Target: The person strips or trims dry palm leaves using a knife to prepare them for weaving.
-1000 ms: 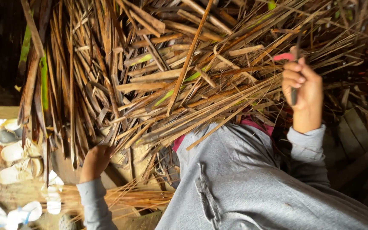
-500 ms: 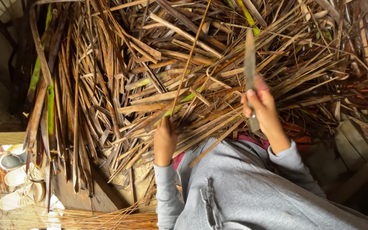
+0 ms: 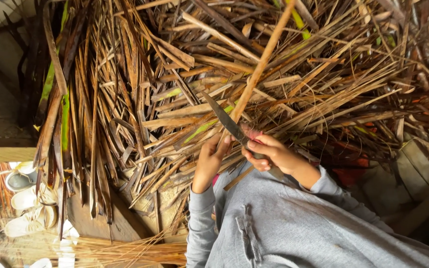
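My left hand (image 3: 208,161) grips a long, thin brown leaf stem (image 3: 261,62) near its lower end; the stem slants up to the right over the pile. My right hand (image 3: 269,151) is closed on the handle of a knife (image 3: 227,121). The dark blade points up to the left and lies across the stem just above my left fingers. Both hands are close together in front of my grey sleeves. The knife handle is mostly hidden in my fist.
A big heap of dry brown palm leaves (image 3: 140,99) with a few green strips fills most of the view. A bundle of thin sticks (image 3: 125,250) lies at the bottom. White slippers (image 3: 23,201) sit at the lower left beside a wooden plank (image 3: 1,155).
My left hand rose from the lower left to take the stem. My right hand brought the knife in from the right, and the blade now rests against the stem.
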